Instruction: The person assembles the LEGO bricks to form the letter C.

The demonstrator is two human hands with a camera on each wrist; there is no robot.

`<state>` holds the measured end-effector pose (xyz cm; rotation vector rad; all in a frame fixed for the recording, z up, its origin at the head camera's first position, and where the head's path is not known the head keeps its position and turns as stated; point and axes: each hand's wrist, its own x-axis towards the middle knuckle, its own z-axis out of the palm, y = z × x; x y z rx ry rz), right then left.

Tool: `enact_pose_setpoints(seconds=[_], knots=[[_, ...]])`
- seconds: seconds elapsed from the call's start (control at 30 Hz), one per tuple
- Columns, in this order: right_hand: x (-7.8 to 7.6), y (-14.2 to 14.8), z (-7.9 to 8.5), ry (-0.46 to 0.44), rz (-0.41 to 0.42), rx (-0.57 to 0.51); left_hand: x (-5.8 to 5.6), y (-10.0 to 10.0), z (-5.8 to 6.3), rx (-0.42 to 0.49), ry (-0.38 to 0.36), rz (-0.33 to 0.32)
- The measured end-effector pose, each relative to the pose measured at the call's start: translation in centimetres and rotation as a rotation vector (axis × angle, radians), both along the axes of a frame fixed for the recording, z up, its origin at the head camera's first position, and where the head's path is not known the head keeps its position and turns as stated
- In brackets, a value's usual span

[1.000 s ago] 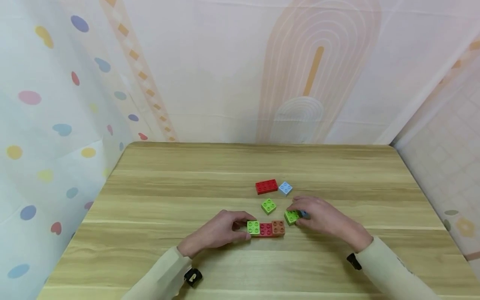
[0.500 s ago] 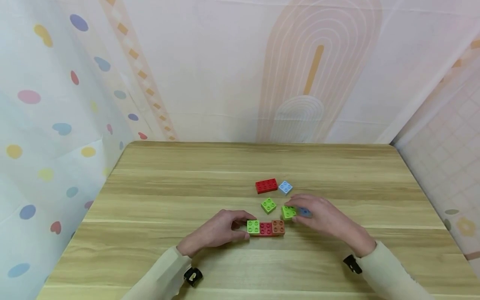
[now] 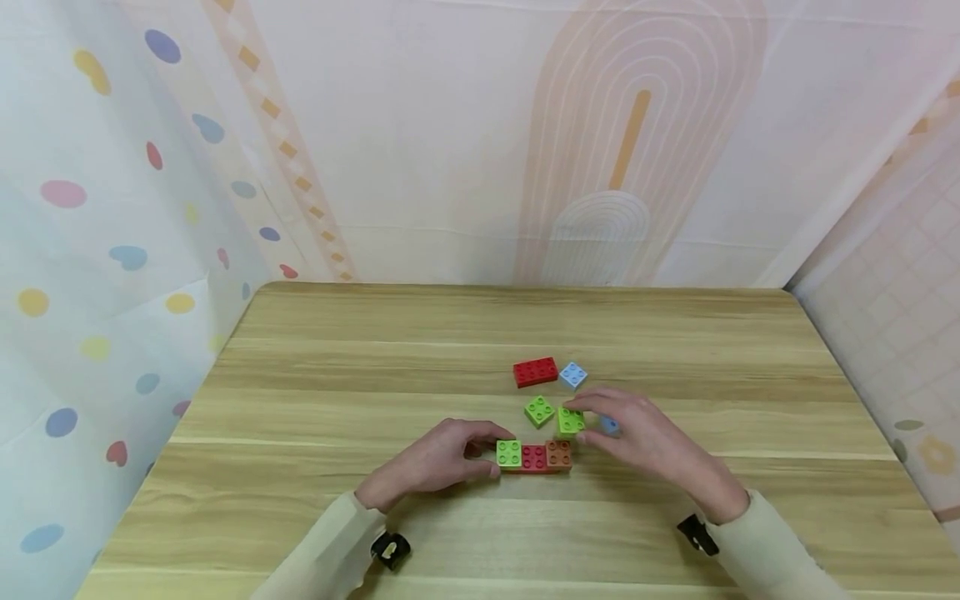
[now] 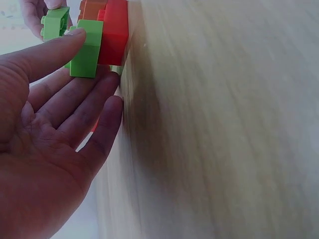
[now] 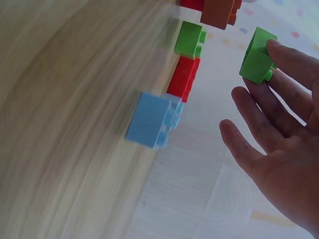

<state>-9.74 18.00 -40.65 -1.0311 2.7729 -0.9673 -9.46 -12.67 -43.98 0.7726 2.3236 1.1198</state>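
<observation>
Right fingers [image 3: 596, 402] pinch a green brick [image 3: 571, 421] above the desk [image 3: 375, 358], left fingers [image 3: 487, 431] grip the row [image 3: 534, 457] just beside it. Placing step, I reckon; next move needs it squared with the row.

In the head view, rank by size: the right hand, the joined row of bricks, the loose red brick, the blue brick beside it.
1. Right hand
2. Joined row of bricks
3. Loose red brick
4. Blue brick
</observation>
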Motion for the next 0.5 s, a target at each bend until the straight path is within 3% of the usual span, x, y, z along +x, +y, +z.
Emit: enact_pose_setpoints(seconds=[0.5], knots=[[0.6, -1.6, 0.2, -0.051, 0.001, -0.015, 0.0, 0.2, 0.0, 0.009, 0.009, 0.007]])
